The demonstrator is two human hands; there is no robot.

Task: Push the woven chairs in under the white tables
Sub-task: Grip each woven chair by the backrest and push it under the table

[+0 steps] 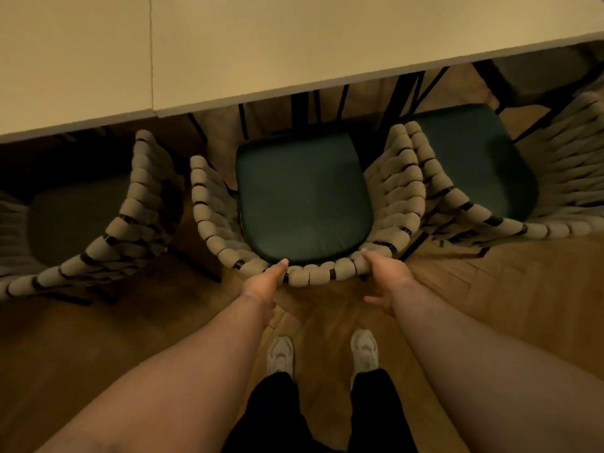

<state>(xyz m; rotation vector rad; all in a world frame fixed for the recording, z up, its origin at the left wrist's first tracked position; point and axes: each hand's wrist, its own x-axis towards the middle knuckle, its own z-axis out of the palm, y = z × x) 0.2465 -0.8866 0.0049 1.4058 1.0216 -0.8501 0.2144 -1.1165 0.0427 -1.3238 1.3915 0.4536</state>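
Observation:
The middle woven chair (209, 220), with a dark green seat cushion (304, 197), stands in front of me, its front part under the white table's (261, 44) edge. My left hand (264, 282) touches the chair's curved back rim with its thumb, and its fingers hang below, off the rim. My right hand (389, 273) touches the same rim further right with one fingertip, its other fingers spread loosely beneath. Neither hand wraps around the rim.
A second woven chair (130, 217) stands at the left and a third (434, 178) at the right, whose armrest touches the middle chair's. Black table and chair legs (395, 103) show under the table. My white shoes (281, 354) stand on the wooden floor.

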